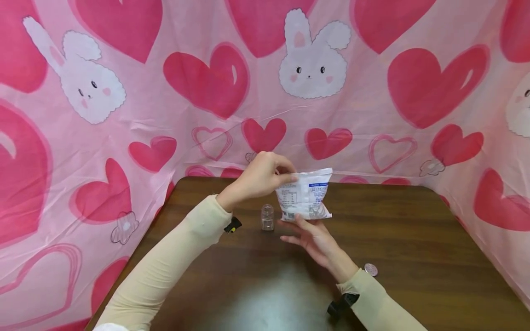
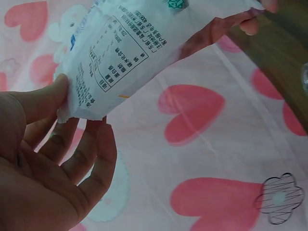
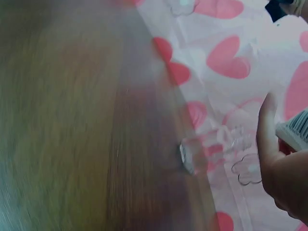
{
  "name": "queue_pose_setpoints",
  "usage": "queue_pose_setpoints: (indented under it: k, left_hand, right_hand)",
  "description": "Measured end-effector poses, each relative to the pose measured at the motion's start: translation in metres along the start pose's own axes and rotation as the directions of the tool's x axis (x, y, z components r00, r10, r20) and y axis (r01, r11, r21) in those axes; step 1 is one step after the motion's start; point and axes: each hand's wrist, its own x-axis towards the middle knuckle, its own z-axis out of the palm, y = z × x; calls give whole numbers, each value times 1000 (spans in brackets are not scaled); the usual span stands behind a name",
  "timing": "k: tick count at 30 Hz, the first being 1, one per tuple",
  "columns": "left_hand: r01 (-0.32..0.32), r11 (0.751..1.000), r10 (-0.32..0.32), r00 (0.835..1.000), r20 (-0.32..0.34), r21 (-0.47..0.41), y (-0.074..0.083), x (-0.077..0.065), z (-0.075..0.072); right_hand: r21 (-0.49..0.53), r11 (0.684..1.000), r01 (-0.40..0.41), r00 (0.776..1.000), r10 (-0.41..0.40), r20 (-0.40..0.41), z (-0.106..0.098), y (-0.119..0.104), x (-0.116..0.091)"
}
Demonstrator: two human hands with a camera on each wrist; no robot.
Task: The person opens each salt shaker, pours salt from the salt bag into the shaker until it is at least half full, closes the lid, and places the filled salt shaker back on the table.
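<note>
A white plastic packet [image 1: 304, 195] with printed Chinese text and a nutrition table hangs above the table, its top edge tilted. My left hand [image 1: 267, 174] pinches its upper left corner between thumb and fingers; the left wrist view shows this hand [image 2: 57, 149] from the palm side. At the packet's lower edge, my right hand [image 1: 314, 241] has its thumb on the front and a finger along the bottom, other fingers spread to the left. Just left of the packet stands a small clear glass jar [image 1: 267, 218] without a lid, also visible in the right wrist view.
On the dark wooden table [image 1: 414, 230], a small round lid with a dotted top [image 1: 371, 269] lies beside the right wrist. A pink cloth [image 1: 360, 115] with hearts and rabbits hangs round the back and sides. Each wrist bears a black strap.
</note>
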Motion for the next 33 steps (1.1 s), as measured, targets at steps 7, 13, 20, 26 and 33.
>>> queue_pose_setpoints:
  k: [7,13,20,26,33]
  left_hand:
    - [33,998,-33,999,0,-49,-14,-4,2]
    - [15,999,-15,1000,10,-48,-25,-7,3]
    - [5,998,-4,1000,14,-65,-37,-11,5]
    - [14,997,-11,999,34,-75,-45,-16,6]
    - [60,996,-58,998,32,-65,-58,-20,9]
  right_hand:
    - [-20,1000,-15,1000,15,-21,-8,0,7]
    - [-62,998,-4,998,1,-59,-12,3,11]
    - [-114,993,-21,990,4,-142,-17,4,16]
    - [-150,988,-43,989,21,-148,-21,1,18]
    - [-210,975,-67,986,32,-164,-32,-6,24]
